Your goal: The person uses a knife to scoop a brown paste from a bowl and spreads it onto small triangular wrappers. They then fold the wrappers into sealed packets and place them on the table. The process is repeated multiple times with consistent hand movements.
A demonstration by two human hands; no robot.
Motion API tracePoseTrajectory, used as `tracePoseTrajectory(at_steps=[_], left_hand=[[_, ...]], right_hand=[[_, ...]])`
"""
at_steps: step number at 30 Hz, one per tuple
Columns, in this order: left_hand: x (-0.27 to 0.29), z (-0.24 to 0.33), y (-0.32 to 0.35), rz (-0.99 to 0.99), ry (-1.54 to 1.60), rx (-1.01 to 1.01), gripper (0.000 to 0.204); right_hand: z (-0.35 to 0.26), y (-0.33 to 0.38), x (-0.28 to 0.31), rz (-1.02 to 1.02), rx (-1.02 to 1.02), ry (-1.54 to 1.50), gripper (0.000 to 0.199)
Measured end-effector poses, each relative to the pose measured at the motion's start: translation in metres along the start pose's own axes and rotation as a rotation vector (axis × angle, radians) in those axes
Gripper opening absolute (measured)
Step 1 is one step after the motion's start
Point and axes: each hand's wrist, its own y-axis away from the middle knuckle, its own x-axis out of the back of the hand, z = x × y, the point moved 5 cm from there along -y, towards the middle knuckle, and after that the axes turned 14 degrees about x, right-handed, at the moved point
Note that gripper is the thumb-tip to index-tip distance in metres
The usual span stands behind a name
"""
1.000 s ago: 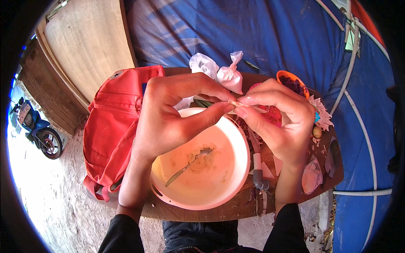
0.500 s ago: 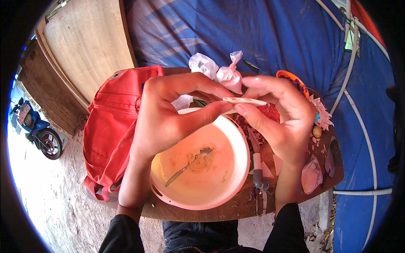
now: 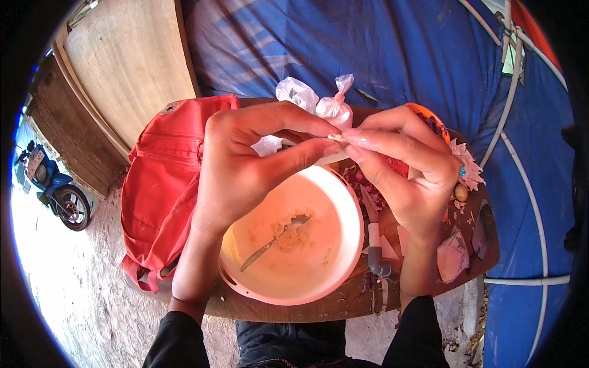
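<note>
Above the far rim of a large white basin [image 3: 353, 251], my two hands meet over a small pale piece [image 3: 337, 138], thin and folded-looking; its kind I cannot make out. My left hand [image 3: 239, 159] pinches it between thumb and forefinger. From the other side, the thumb and fingertips of my right hand [image 3: 411, 165] press on the same piece, covering much of it. Inside the basin lies a metal spoon [image 3: 267, 250], its bowl in a smear of brownish residue.
A red backpack [image 3: 162, 184] stands left of the basin. Behind are tied plastic bags [image 3: 336, 109]. To the right lie an orange bowl [image 3: 423, 111] of purple shreds, a knife with a white-and-grey handle [image 3: 374, 239] and torn packaging [image 3: 454, 256]. A blue tarp [image 3: 343, 49] hangs behind the table.
My right fingers have come in closer over the pale piece, and less of it shows than before. My left hand has barely moved.
</note>
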Motion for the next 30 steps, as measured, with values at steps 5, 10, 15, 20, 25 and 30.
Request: tracePoseTrajectory(at_steps=[5,10,15,20,25,30], left_hand=[[0.0,-0.004,0.0,0.018,-0.004,0.027,0.015],[0.0,-0.005,-0.002,0.0,-0.063,0.007,0.015],[0.001,-0.005,0.0,0.019,-0.031,0.025,0.015],[0.001,-0.004,0.0,-0.002,0.049,0.049,0.016],[-0.001,-0.002,-0.002,-0.037,0.018,-0.002,0.015],[0.0,-0.004,-0.001,-0.013,0.067,0.058,0.013]], right_hand=[[0.002,0.001,-0.002,-0.001,-0.029,-0.044,0.027],[0.002,0.001,-0.003,-0.034,-0.027,-0.094,0.028],[0.0,-0.001,-0.002,-0.085,0.014,-0.071,0.031],[0.008,0.004,-0.003,0.148,-0.133,-0.131,0.024],[0.01,0.004,-0.001,0.068,-0.072,-0.121,0.015],[0.013,0.007,0.001,0.144,-0.103,-0.182,0.011]])
